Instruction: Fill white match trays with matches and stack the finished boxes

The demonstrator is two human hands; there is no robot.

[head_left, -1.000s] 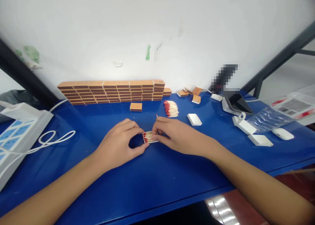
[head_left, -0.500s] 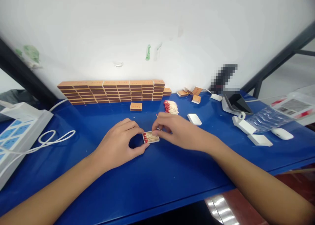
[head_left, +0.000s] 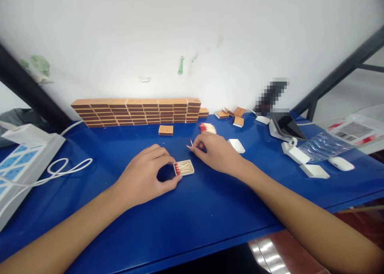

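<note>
A white matchbox tray (head_left: 193, 171) filled with red-headed matches (head_left: 185, 167) lies on the blue table. My left hand (head_left: 151, 170) grips its left end between thumb and fingers. Beyond the tray's right end, my right hand (head_left: 214, 150) has thumb and forefinger pinched on a match (head_left: 188, 146), whose red head pokes out to the left. A second match head (head_left: 191, 141) shows right beside it; whether the fingers touch that one I cannot tell. Just behind the right hand lies a loose heap of matches (head_left: 208, 127), partly covered by it.
A wall of stacked matchboxes (head_left: 141, 111) stands along the back, with a single matchbox (head_left: 166, 130) before it. Several opened boxes (head_left: 239, 121) and a white tray (head_left: 237, 145) lie right of the heap. A phone (head_left: 288, 125) is farther right; a power strip (head_left: 24, 162) is left.
My right hand has drawn back from the tray, up and slightly right, uncovering the tray's right end. A match head now shows at its fingertips. My left hand stays on the tray.
</note>
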